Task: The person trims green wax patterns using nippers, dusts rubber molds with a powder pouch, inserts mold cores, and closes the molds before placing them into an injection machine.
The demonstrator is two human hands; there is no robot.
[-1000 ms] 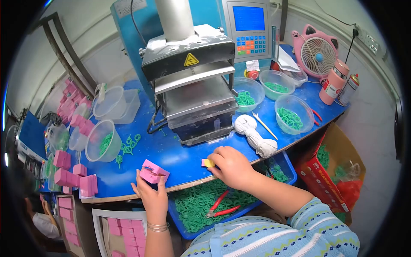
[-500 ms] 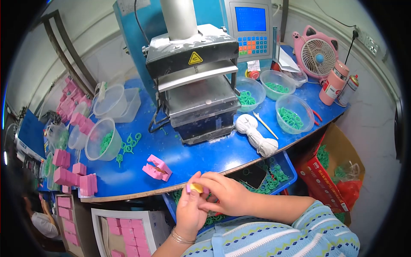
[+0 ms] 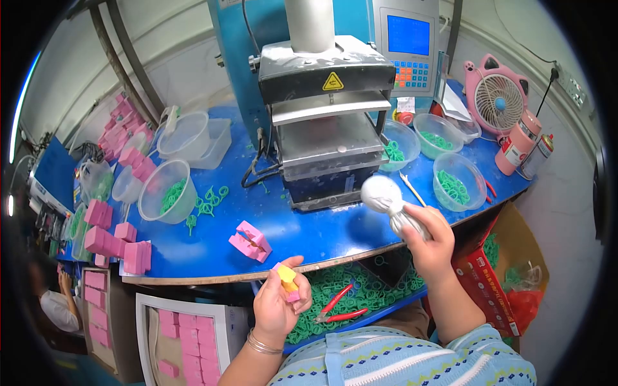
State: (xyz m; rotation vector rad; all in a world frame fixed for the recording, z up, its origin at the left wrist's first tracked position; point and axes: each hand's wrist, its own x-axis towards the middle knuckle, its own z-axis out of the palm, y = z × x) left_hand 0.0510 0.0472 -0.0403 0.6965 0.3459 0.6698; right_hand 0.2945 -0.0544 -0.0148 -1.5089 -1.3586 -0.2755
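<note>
Grips a pink-and-yellow block (image 3: pixel 287 276) in the left hand (image 3: pixel 273 307), thumb and fingers bent about it, near the front edge of the table (image 3: pixel 309 241); covers part of the block, so cannot tell its full shape. Clasps a white pouch (image 3: pixel 381 195) in the right hand (image 3: pixel 430 241), thumb and fingers wrapped about its narrower part, round end pointing away toward the press (image 3: pixel 302 83); hides the pouch's near end in the grasp.

Has a pink mould (image 3: pixel 250 242) lying on the table beyond the left hand, well apart from the right, its inner hollows too small to read. Sees the press cut off at the top.

Has a tray (image 3: pixel 400 301) of green rings (image 3: pixel 402 283) below the table edge, partly hidden by tabletop, left hand and shirt (image 3: pixel 418 360); shows red pliers (image 3: pixel 348 315) on the rings, and a dark flat thing (image 3: pixel 386 267) near the table edge, hard to make out. Shows, at far left, another person (image 3: pixel 58 309) in shadow, only partly visible, too dim to tell what is being handled.
</note>
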